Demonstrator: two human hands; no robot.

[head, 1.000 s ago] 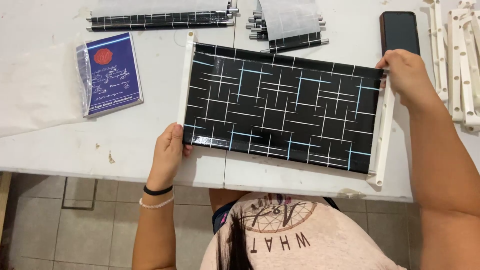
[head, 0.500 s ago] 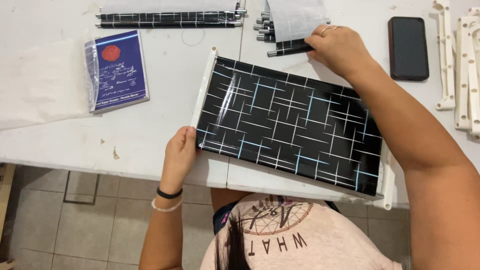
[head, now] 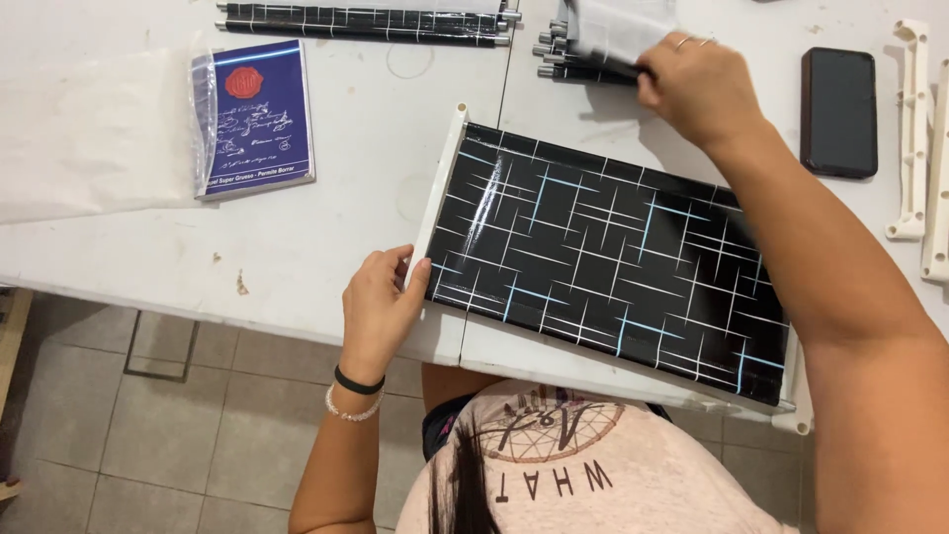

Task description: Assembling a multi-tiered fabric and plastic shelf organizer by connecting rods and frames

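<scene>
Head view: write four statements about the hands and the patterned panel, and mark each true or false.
1. The left hand grips the white end strip of the black patterned panel. True.
2. The right hand rests on the phone. False: it reaches the bundle of wrapped rods; the phone lies apart.
3. The blue booklet lies left of the panel. True.
4. The panel lies on the floor. False: it is on the white table.

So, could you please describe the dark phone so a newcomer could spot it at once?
On the white table, look to the far right, past the right hand. The phone lies flat beside the white plastic strips, a plain black slab without the grid lines.
</scene>
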